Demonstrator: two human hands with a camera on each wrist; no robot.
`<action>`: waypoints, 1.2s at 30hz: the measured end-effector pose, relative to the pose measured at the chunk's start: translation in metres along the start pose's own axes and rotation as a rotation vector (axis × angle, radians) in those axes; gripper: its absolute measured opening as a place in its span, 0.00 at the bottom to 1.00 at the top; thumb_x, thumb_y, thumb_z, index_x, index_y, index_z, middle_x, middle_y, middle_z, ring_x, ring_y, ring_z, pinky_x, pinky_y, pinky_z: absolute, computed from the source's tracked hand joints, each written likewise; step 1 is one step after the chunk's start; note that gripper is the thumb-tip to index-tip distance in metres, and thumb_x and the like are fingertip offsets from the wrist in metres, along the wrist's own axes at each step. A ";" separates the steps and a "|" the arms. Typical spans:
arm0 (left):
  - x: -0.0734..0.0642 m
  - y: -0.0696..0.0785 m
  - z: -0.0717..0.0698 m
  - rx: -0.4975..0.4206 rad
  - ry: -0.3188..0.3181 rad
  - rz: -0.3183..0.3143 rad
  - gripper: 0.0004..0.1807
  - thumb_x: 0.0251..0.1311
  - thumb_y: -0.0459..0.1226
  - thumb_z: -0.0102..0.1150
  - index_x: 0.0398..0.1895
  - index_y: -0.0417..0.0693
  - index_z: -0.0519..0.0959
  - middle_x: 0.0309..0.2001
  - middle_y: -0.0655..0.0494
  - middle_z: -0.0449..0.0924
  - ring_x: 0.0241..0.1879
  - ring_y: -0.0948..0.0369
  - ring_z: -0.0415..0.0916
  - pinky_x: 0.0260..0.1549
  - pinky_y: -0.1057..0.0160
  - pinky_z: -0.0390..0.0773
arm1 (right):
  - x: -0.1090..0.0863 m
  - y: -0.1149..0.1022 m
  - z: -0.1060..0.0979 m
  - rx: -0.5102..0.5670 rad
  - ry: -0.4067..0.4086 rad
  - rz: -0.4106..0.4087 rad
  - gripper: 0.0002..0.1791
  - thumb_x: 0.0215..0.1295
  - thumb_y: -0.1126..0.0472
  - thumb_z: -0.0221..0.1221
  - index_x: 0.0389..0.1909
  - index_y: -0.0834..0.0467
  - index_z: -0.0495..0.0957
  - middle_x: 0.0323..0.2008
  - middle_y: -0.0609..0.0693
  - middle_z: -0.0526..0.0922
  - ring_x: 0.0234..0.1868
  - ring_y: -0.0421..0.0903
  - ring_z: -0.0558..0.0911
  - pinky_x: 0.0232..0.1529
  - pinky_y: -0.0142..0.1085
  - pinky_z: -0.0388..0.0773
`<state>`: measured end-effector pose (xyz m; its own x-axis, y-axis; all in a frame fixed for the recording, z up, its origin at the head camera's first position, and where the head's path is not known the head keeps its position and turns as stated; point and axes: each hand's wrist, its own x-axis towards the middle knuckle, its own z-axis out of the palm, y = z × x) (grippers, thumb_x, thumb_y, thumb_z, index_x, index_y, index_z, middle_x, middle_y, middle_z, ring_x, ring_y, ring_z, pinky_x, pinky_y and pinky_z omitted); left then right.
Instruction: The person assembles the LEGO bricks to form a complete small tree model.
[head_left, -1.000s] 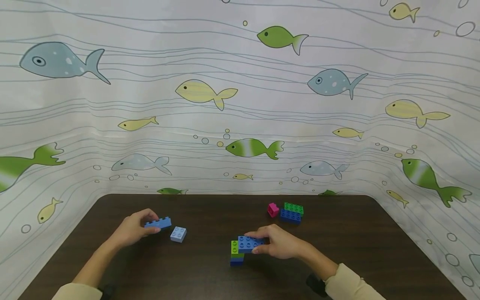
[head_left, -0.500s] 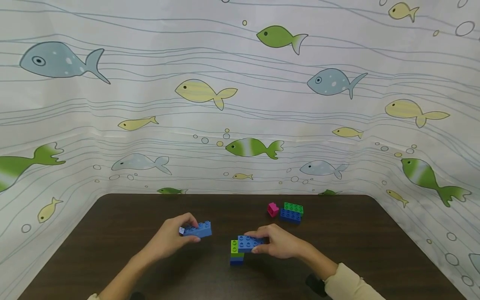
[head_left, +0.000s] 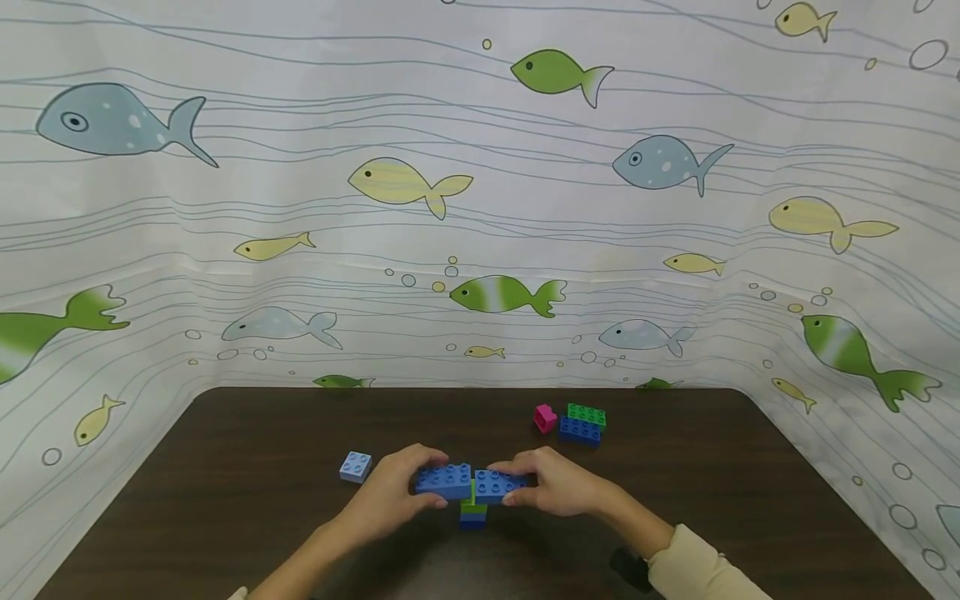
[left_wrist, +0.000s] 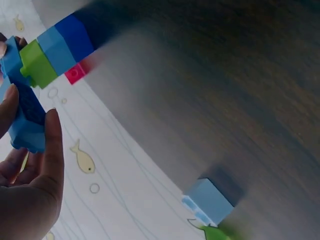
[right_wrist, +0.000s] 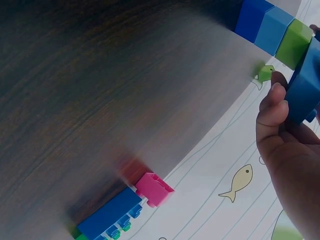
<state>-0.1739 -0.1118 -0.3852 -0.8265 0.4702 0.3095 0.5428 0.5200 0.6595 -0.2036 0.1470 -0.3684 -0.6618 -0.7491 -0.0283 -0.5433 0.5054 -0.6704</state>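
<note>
Upright in the middle of the table stands a small stack of toy building bricks, a lime green brick (head_left: 473, 507) over a medium blue one (right_wrist: 274, 31) and a dark blue one (head_left: 472, 524). My right hand (head_left: 558, 485) pinches a blue eight-stud brick (head_left: 492, 487) at the stack's top right. From the left, my left hand (head_left: 390, 493) grips another blue brick (head_left: 444, 482), held between thumb and fingers. Its right end is close beside the right hand's brick, over the green one. Whether it is seated on the studs I cannot tell.
A light blue four-stud brick (head_left: 356, 467) lies on the dark table (head_left: 247, 500), left of the stack. Toward the back right are a pink brick (head_left: 545, 418), a dark blue brick (head_left: 581, 430) and a green brick (head_left: 587, 414). A fish-patterned sheet (head_left: 420, 117) surrounds the table's back and sides.
My left hand has carried its blue brick rightward from beside the light blue brick to the top of the stack. My right hand has stayed in place, still holding its brick.
</note>
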 end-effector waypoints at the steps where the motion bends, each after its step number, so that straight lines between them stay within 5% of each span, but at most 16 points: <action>1: 0.001 0.001 0.001 0.008 -0.007 0.002 0.20 0.48 0.35 0.68 0.45 0.40 0.76 0.43 0.53 0.76 0.40 0.57 0.74 0.40 0.58 0.75 | 0.000 0.000 0.000 0.001 0.000 -0.001 0.23 0.60 0.58 0.60 0.57 0.59 0.72 0.33 0.40 0.76 0.31 0.35 0.72 0.32 0.28 0.71; 14: 0.000 0.004 -0.001 0.033 -0.048 -0.026 0.17 0.54 0.44 0.62 0.44 0.45 0.77 0.38 0.58 0.76 0.33 0.64 0.69 0.30 0.67 0.72 | 0.000 0.000 -0.001 0.001 -0.001 0.007 0.24 0.60 0.58 0.60 0.57 0.60 0.72 0.32 0.39 0.75 0.30 0.34 0.72 0.30 0.28 0.70; 36: 0.001 0.003 0.001 0.005 -0.075 0.006 0.16 0.56 0.43 0.61 0.44 0.43 0.77 0.39 0.56 0.76 0.28 0.68 0.67 0.25 0.70 0.69 | -0.001 0.001 0.001 0.003 0.005 0.014 0.24 0.60 0.58 0.60 0.57 0.60 0.72 0.31 0.39 0.74 0.30 0.34 0.71 0.30 0.28 0.70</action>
<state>-0.1726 -0.1090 -0.3838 -0.8101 0.5251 0.2608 0.5482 0.5205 0.6547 -0.2030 0.1479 -0.3696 -0.6719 -0.7399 -0.0338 -0.5326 0.5144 -0.6721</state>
